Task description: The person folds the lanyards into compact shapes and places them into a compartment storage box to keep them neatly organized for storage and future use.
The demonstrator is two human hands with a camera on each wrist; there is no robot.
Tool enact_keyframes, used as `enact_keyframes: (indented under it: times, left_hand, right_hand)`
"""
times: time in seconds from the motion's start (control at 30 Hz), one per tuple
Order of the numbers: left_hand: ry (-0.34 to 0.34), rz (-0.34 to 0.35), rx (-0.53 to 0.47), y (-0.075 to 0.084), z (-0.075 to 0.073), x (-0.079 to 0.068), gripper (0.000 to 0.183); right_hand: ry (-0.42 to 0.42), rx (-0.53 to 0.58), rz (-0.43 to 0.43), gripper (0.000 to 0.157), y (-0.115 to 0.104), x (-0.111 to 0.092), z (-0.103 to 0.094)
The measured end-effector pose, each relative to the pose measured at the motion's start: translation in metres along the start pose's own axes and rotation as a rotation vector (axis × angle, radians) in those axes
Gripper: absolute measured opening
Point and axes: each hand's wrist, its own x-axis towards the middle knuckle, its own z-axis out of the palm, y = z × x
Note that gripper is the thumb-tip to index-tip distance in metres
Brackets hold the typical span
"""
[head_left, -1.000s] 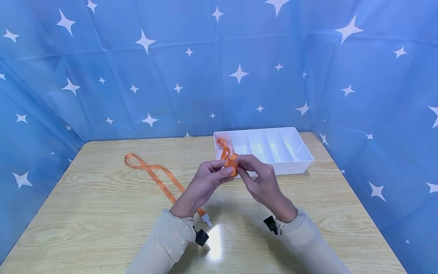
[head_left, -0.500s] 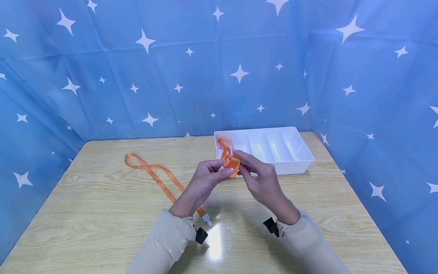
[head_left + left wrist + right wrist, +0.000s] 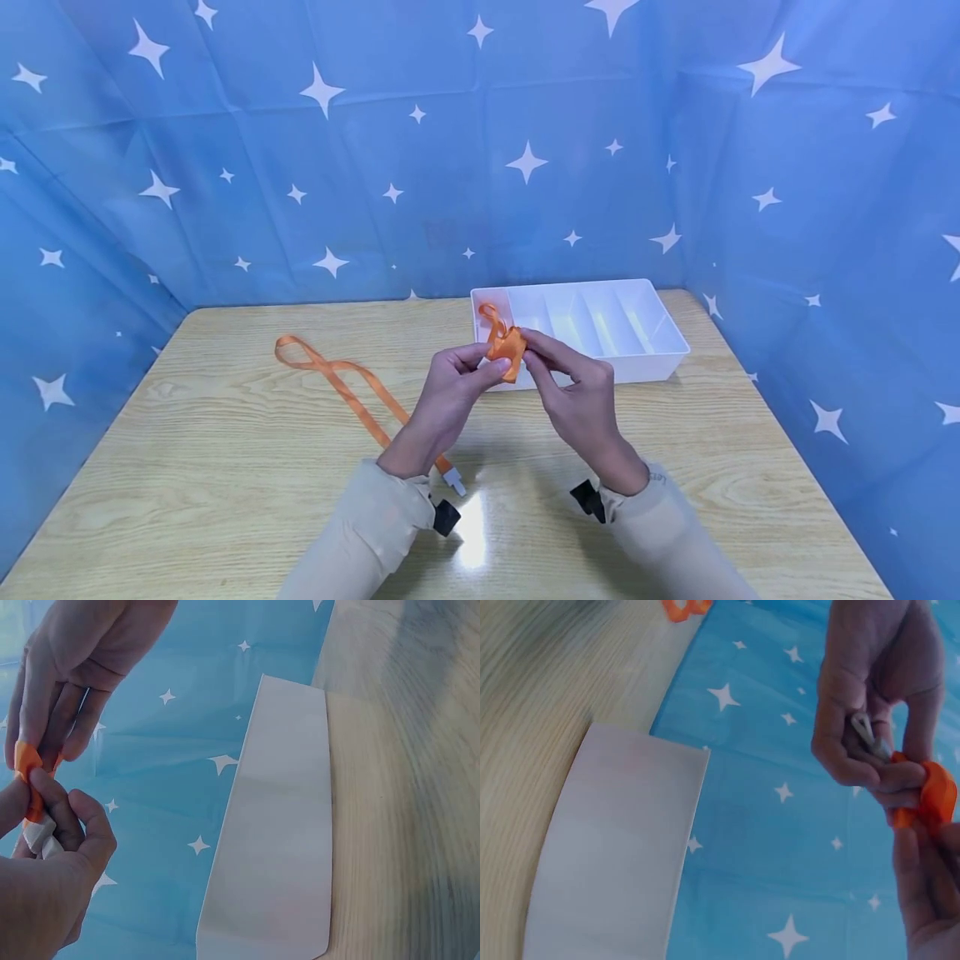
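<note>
An orange lanyard [image 3: 510, 354], folded into a short bundle, is held between both hands in front of the white tray. My left hand [image 3: 450, 392] grips the bundle with thumb and fingers. The lanyard's pale clip [image 3: 871, 739] sticks out among the left fingers in the right wrist view. From the other side, my right hand [image 3: 577, 400] pinches the folded ribbon at its right edge. A second orange lanyard [image 3: 345, 392] lies loosely looped on the table, crossing under the left forearm, its white clip [image 3: 453, 480] near the left wrist.
A white divided tray [image 3: 648, 367] stands at the back right of the wooden table [image 3: 225, 467]. An orange ribbon loop [image 3: 487, 310] shows in its leftmost compartment, behind the hands. Blue star-patterned cloth [image 3: 420, 150] hangs around the table's back and sides.
The right fingers have shifted along the ribbon, and the folded bundle has turned flatter and broader between the hands. The lanyard on the table and the tray stay put.
</note>
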Motion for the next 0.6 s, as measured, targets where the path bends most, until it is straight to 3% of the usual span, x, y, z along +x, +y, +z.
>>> enact_keyframes:
  times: [0.23, 0.43, 0.6]
  left_hand:
    - [0.013, 0.002, -0.041, 0.0016, 0.0020, -0.0001, 0.034]
    - [0.032, 0.057, -0.014, 0.0010, 0.0031, 0.0000, 0.033]
    - [0.031, 0.105, 0.019, -0.0004, 0.0031, 0.0008, 0.033]
  right_hand:
    - [0.061, 0.062, 0.029, 0.042, -0.0014, -0.0013, 0.0019]
    - [0.045, 0.193, 0.302, 0.043, -0.0015, -0.0026, 0.0047]
    - [-0.037, 0.338, 0.527, 0.039, 0.0002, -0.0003, 0.0043]
